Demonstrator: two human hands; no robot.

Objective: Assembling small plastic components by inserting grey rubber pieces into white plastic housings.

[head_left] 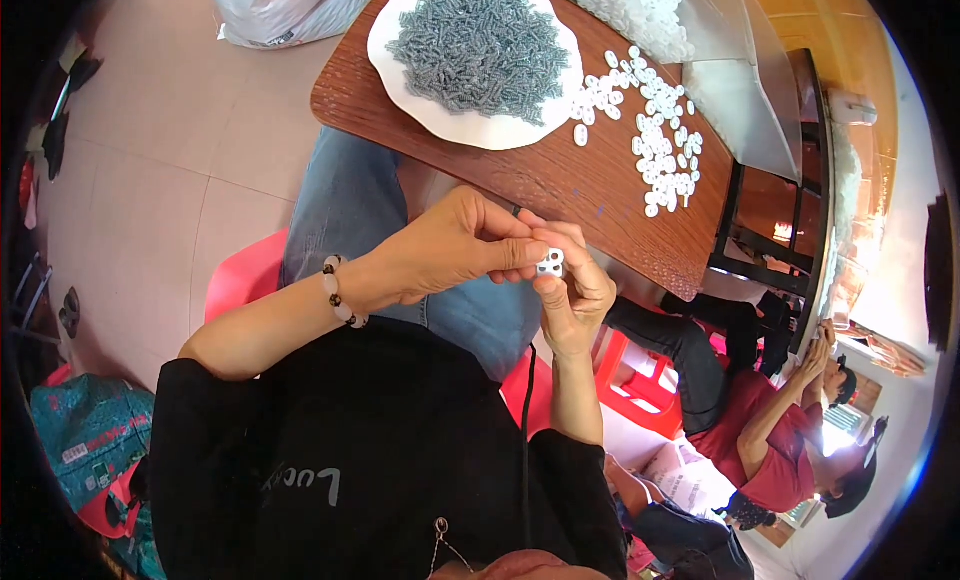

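Brown wood-grain tabletop (pixel 540 175). Small white plastic pc w/ dark holes (pixel 550 263) nearer body, pinched thumb-to-finger in R hand (pixel 583 280); L hand (pixel 440 250) nearly closed at its left, can't tell if gripping. Long axis unclear. Beyond: scalloped white plate (pixel 430 123), grey coils (pixel 480 50).

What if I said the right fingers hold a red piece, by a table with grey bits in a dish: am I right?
Nearly! The piece in the right fingers is white, not red, as the head view shows. The table and dish of grey bits are correct.
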